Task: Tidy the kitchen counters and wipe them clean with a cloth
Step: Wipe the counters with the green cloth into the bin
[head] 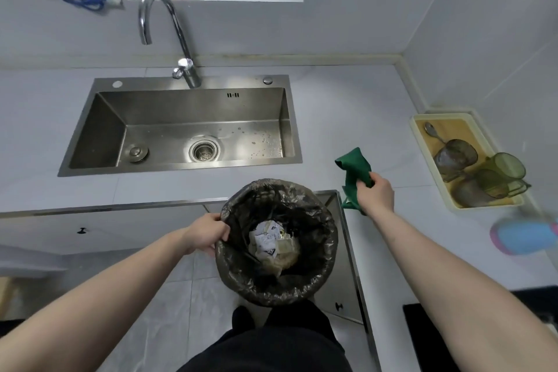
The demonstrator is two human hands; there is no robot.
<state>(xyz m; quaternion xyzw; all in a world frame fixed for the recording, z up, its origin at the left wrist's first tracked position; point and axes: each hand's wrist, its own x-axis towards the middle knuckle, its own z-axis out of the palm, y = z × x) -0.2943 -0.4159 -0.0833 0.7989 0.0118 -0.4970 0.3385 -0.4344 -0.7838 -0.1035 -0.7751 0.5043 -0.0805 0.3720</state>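
Rubbish sits at the bottom of the bin (276,241), so I judge the tidying half of the job is about done and the wiping comes next. My left hand (208,234) grips the bin's rim, fingers curled over the black liner, holding it up at the counter (347,118) edge below the sink (181,127). My right hand (376,195) is clenched around the green cloth (354,174), bunched just above the counter. Next I should put the bin down, spread the cloth flat and sweep it across the counter, steering clear of the tray (422,142) of glasses.
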